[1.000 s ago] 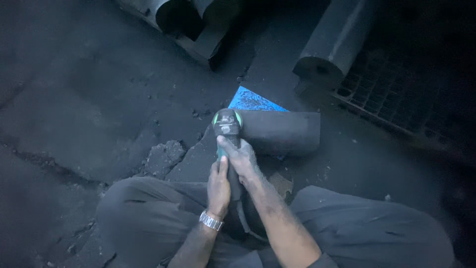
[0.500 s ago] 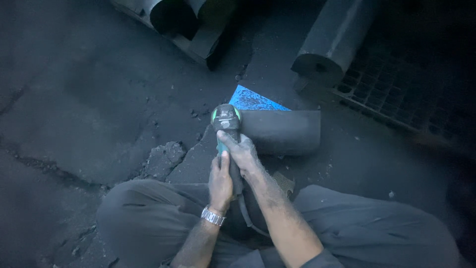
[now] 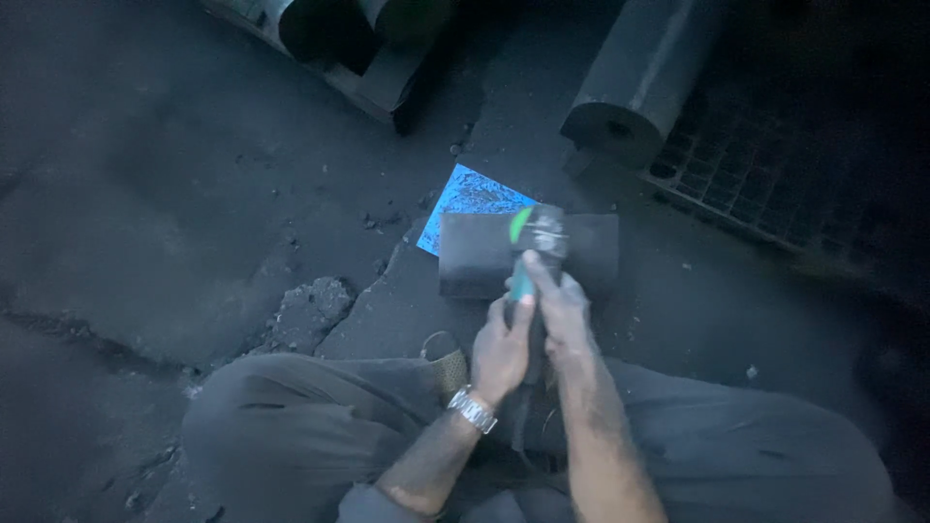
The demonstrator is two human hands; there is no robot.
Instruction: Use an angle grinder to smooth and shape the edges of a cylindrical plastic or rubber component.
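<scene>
green-black angle grinder [image 3: 536,254] gripped in both hands, head blurred

A blue, roughly square printed sheet [image 3: 472,199] lies flat on the floor, partly under a dark block [image 3: 484,254].

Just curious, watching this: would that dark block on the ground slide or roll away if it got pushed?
Probably not. The dark block looks thick and solid, so likely heavy. Its flat faces suggest no rolling. The rough, cracked floor should resist sliding.
</scene>
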